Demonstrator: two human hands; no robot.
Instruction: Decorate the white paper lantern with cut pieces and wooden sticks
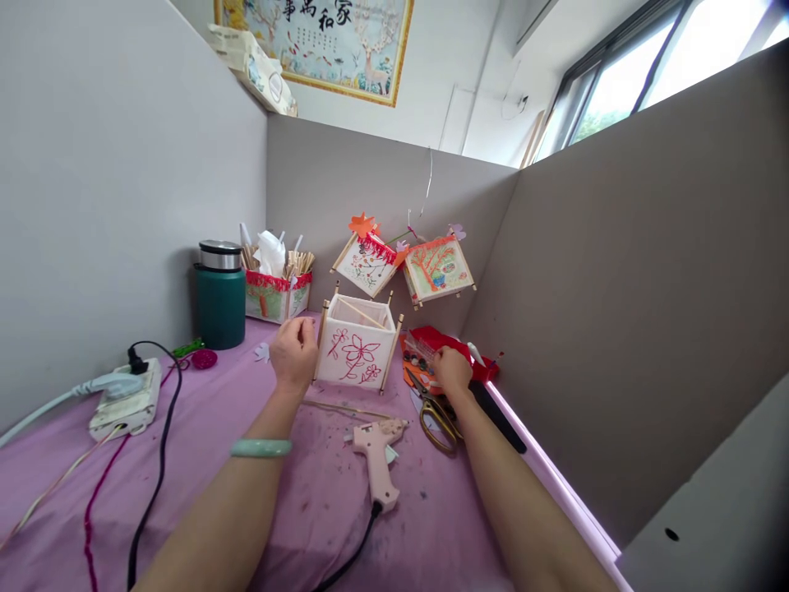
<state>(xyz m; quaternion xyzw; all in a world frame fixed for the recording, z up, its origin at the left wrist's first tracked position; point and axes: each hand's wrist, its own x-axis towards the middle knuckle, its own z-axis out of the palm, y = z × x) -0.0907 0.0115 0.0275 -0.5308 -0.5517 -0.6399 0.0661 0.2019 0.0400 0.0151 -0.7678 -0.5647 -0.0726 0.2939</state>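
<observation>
Left hand (294, 355) is curled just beside the flowered box (361, 352), right hand (453, 372) near the scissors (430, 399); whether either grips anything cannot be determined. Box stands upright on the tabletop (320, 514), behind the glue gun (374, 460).

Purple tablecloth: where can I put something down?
There's bare cloth between the black cord and left forearm, and between the pink glue gun and right forearm. It's crowded around the right hand, where scissors and red material lie close.
</observation>
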